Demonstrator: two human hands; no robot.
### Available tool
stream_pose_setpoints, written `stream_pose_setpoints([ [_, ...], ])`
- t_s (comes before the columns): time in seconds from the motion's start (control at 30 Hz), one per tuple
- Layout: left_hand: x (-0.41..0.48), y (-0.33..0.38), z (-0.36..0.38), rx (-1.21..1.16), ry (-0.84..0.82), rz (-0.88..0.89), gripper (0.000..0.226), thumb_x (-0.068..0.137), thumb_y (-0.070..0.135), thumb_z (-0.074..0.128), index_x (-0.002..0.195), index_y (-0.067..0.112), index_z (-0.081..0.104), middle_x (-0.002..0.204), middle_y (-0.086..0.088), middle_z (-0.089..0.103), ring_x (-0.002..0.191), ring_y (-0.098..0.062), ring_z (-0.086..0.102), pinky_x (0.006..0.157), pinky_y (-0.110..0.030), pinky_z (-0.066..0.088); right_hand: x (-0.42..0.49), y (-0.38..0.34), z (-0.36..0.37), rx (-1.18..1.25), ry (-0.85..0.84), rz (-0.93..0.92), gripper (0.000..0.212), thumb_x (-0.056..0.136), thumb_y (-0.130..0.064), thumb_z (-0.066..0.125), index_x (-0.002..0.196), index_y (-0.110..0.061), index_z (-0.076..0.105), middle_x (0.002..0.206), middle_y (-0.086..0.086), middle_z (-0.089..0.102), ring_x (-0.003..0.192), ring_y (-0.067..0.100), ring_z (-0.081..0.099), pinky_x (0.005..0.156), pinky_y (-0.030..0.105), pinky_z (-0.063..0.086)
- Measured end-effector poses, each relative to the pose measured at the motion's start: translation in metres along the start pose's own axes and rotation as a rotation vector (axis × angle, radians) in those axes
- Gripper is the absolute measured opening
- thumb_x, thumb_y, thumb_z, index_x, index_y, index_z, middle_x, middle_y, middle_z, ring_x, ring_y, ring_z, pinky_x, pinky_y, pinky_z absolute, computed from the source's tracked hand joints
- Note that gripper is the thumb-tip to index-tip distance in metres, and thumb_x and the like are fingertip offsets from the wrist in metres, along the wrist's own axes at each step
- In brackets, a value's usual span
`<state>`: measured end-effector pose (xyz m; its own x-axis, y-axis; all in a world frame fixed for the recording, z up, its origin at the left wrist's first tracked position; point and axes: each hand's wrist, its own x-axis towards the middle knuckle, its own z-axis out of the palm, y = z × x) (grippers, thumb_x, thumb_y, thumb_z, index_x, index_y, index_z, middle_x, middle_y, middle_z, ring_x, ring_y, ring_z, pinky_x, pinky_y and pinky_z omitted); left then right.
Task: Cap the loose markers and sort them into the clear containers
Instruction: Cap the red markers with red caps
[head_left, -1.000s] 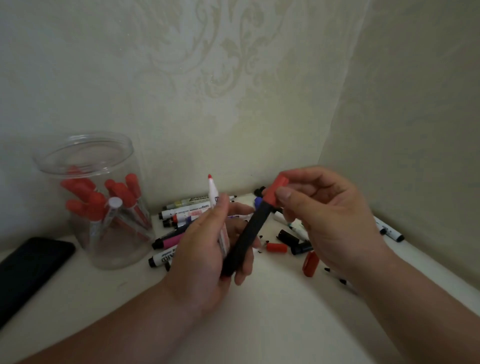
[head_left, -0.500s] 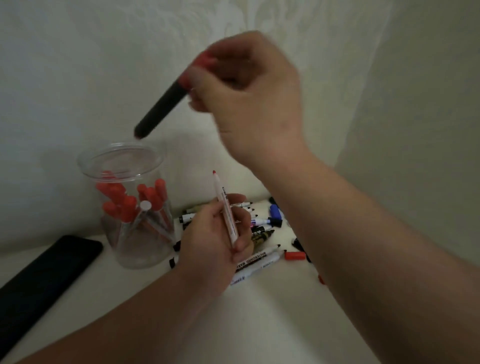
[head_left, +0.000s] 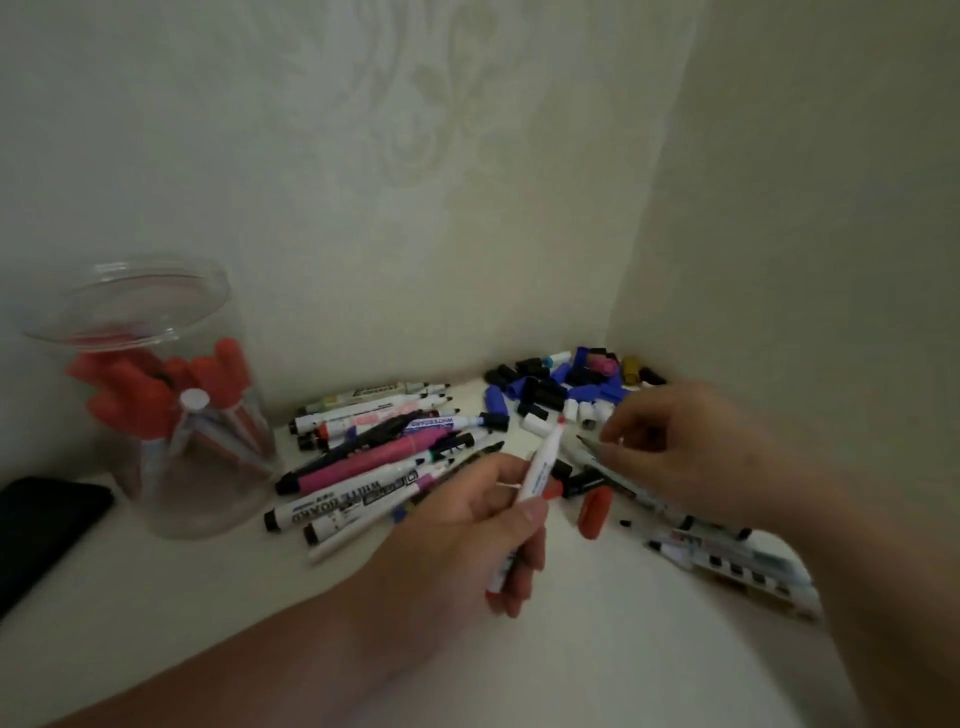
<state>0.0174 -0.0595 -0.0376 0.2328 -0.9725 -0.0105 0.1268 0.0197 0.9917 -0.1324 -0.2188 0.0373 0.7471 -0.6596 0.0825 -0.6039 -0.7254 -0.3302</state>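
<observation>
Head view: my left hand (head_left: 467, 525) grips an uncapped marker (head_left: 540, 467), with fingers and thumb curled round its white barrel. The red tip points up toward my right hand (head_left: 691, 447). That hand hangs over the scatter with its fingers (head_left: 615, 431) curled downward. A thin grey-tipped pen (head_left: 584, 441) lies right at them, but the blur keeps me from telling whether they pinch it or only hover.

A red cap (head_left: 595, 512) lies on the table (head_left: 597, 649) between my two hands, just below the right fingers. Loose caps (head_left: 561, 384), blue, black and white, are heaped in the corner beyond the right fingertips.

A pile (head_left: 374, 457) of markers, many with bare tips, lies just left of my left fingers. More of them (head_left: 727, 558) sit under my right wrist.

Well off to the left stands the clear jar (head_left: 171, 467), holding red markers (head_left: 156, 384) with their caps on. A dark phone (head_left: 41, 530) lies beyond it.

I judge the job early: one colour is partly sorted, and most of the capping and sorting is left.
</observation>
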Motion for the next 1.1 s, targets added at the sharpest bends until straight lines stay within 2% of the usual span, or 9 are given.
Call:
stream_pose_setpoints([
  [0.17, 0.004, -0.002, -0.003, 0.047, 0.073, 0.036, 0.019, 0.099, 0.02, 0.056, 0.096, 0.028, 0.073, 0.078, -0.009, 0.064, 0.063, -0.02, 0.057, 0.058, -0.034, 0.049, -0.007, -0.001, 0.005, 0.079, -0.052, -0.088, 0.025, 0.075, -0.06, 0.071, 0.091, -0.042, 0.065, 0.08, -0.026, 0.061, 0.076, -0.005, 0.058, 0.063, 0.013, 0.044],
  [0.3, 0.009, -0.004, -0.01, 0.015, 0.104, 0.019, 0.02, 0.095, 0.028, 0.058, 0.099, 0.017, 0.075, 0.083, -0.01, 0.065, 0.07, -0.022, 0.058, 0.065, -0.038, 0.047, -0.007, -0.002, 0.011, 0.029, -0.171, -0.115, 0.016, 0.083, -0.044, 0.075, 0.092, -0.049, 0.062, 0.085, -0.025, 0.059, 0.082, -0.011, 0.054, 0.065, 0.008, 0.043],
  [0.43, 0.01, -0.003, -0.01, 0.01, 0.067, 0.029, 0.02, 0.096, 0.031, 0.06, 0.106, 0.021, 0.073, 0.084, -0.017, 0.062, 0.062, -0.022, 0.048, 0.056, -0.036, 0.036, -0.004, 0.002, 0.015, 0.051, -0.189, -0.081, 0.022, 0.084, -0.038, 0.076, 0.094, -0.05, 0.061, 0.093, -0.026, 0.061, 0.085, -0.01, 0.057, 0.07, 0.007, 0.045],
  [0.5, 0.009, -0.001, -0.009, -0.009, 0.065, 0.068, 0.025, 0.096, 0.04, 0.057, 0.11, 0.027, 0.072, 0.084, -0.019, 0.062, 0.057, -0.021, 0.042, 0.052, -0.033, 0.033, -0.002, 0.005, 0.017, 0.259, -0.141, -0.082, 0.027, 0.083, -0.023, 0.079, 0.095, -0.042, 0.065, 0.091, -0.019, 0.072, 0.085, -0.003, 0.066, 0.08, 0.019, 0.054],
  [0.57, 0.007, 0.001, -0.008, 0.044, 0.069, 0.099, 0.035, 0.095, 0.051, 0.054, 0.105, 0.022, 0.072, 0.083, -0.029, 0.057, 0.055, -0.024, 0.039, 0.05, -0.032, 0.032, -0.002, 0.005, 0.015, 0.642, -0.005, -0.076, 0.026, 0.081, -0.008, 0.078, 0.097, -0.026, 0.071, 0.087, -0.005, 0.077, 0.079, 0.011, 0.072, 0.077, 0.031, 0.058],
  [0.67, 0.004, 0.003, -0.005, 0.132, 0.062, 0.121, 0.033, 0.093, 0.049, 0.055, 0.091, 0.021, 0.073, 0.073, -0.018, 0.059, 0.052, -0.022, 0.042, 0.048, -0.03, 0.034, -0.002, 0.004, 0.012, 1.131, 0.173, -0.126, 0.022, 0.075, -0.009, 0.071, 0.096, -0.006, 0.074, 0.089, 0.015, 0.077, 0.072, 0.023, 0.07, 0.062, 0.026, 0.055],
  [0.73, 0.003, 0.006, -0.003, 0.127, 0.07, 0.107, 0.026, 0.085, 0.045, 0.059, 0.096, 0.029, 0.076, 0.072, -0.005, 0.063, 0.053, -0.018, 0.05, 0.045, -0.029, 0.04, -0.002, 0.001, 0.013, 1.236, 0.201, -0.187, 0.021, 0.074, -0.013, 0.071, 0.093, -0.007, 0.077, 0.091, 0.021, 0.075, 0.07, 0.027, 0.067, 0.058, 0.025, 0.054],
  [0.93, 0.004, 0.006, -0.005, 0.155, 0.111, 0.119, 0.027, 0.075, 0.047, 0.066, 0.097, 0.036, 0.076, 0.077, -0.001, 0.067, 0.058, -0.023, 0.06, 0.048, -0.033, 0.048, -0.006, -0.007, 0.018, 1.146, 0.165, -0.246, 0.02, 0.073, -0.015, 0.073, 0.092, -0.011, 0.078, 0.085, 0.018, 0.076, 0.067, 0.025, 0.067, 0.059, 0.027, 0.055],
  [1.1, 0.002, 0.007, -0.004, 0.205, 0.128, 0.14, 0.02, 0.078, 0.046, 0.065, 0.093, 0.035, 0.074, 0.066, 0.003, 0.061, 0.051, -0.014, 0.048, 0.046, -0.024, 0.039, -0.009, -0.013, 0.02, 1.092, 0.13, -0.233, 0.017, 0.075, -0.012, 0.071, 0.091, -0.011, 0.077, 0.083, 0.016, 0.076, 0.066, 0.024, 0.068, 0.062, 0.027, 0.056],
])
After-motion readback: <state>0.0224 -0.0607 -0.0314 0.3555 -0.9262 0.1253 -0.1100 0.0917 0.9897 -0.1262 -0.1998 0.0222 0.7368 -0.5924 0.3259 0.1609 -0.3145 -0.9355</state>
